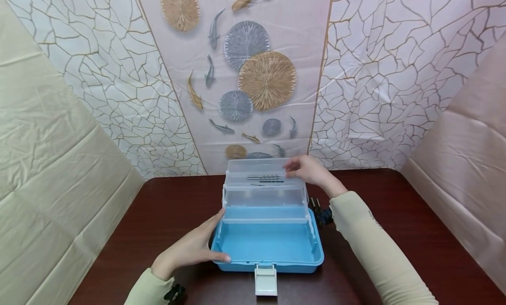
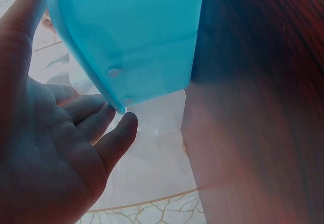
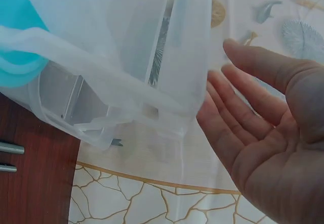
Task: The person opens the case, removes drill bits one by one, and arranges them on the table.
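Note:
A blue toolbox (image 1: 269, 241) with raised clear plastic trays (image 1: 265, 197) stands open on the table. Several thin metal drill bits (image 1: 262, 177) lie in an upper tray. My left hand (image 1: 193, 248) rests along the toolbox's left side, its thumb on the front corner of the rim. The left wrist view shows its loosely bent fingers by the blue side wall (image 2: 131, 42). At the trays' upper right end is my right hand (image 1: 310, 169), with nothing visibly held. In the right wrist view its relaxed fingers (image 3: 223, 113) are beside the clear tray edge; whether they touch it I cannot tell.
A white latch (image 1: 266, 281) hangs from the toolbox front. Metal pieces (image 1: 315, 206) lie on the dark red table (image 1: 178, 195) to its right, partly hidden by the right wrist device (image 1: 325, 216). Behind stands a patterned cloth wall (image 1: 253, 133).

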Available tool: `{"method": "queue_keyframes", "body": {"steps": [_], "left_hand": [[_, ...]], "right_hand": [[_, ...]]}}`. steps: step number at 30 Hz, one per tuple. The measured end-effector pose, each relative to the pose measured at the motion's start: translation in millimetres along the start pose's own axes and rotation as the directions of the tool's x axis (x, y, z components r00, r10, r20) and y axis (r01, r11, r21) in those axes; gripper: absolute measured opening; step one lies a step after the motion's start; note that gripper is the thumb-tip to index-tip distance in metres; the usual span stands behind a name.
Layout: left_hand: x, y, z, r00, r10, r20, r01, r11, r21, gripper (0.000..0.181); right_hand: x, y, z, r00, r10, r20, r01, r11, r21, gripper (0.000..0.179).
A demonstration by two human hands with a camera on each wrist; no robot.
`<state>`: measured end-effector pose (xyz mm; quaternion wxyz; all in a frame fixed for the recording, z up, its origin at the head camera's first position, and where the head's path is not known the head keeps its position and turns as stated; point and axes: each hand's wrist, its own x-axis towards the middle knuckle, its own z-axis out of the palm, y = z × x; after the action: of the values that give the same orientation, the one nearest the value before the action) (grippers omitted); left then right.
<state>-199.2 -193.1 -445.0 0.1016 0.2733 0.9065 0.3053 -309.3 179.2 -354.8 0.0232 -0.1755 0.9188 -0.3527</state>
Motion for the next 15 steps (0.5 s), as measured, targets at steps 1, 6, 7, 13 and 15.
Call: {"method": "queue_keyframes", "body": {"steps": [1,6,7,13,15], "left_hand": [[0.1,-0.1,-0.1,1.0,0.0,0.0,0.0,1.0,0.002,0.123],[0.5,-0.8,-0.6,1.0,0.003,-0.003,-0.003,1.0,0.007,0.123],[0.5,-0.9,-0.5,1.0,0.002,-0.004,-0.002,1.0,0.005,0.123],[0.3,-1.5,0.6,1.0,0.003,-0.005,-0.003,1.0,-0.002,0.122],[0.0,-1.3,0.5,1.0,0.001,-0.007,-0.001,1.0,-0.001,0.122]], "right_hand": [[0.7,0.3,0.8,1.0,-0.003,0.017,0.003,1.0,0.005,0.033],[5.0,2.5,3.6,0.992,-0.054,0.115,0.051,0.998,0.032,0.026],[5.8,2.4,4.0,0.989,-0.061,0.134,0.056,0.998,0.037,0.024],[13.4,3.2,5.5,0.969,-0.092,0.231,0.085,0.996,0.039,0.017],[16.1,2.9,6.7,0.968,-0.083,0.238,0.081,0.997,0.022,0.015]]}}
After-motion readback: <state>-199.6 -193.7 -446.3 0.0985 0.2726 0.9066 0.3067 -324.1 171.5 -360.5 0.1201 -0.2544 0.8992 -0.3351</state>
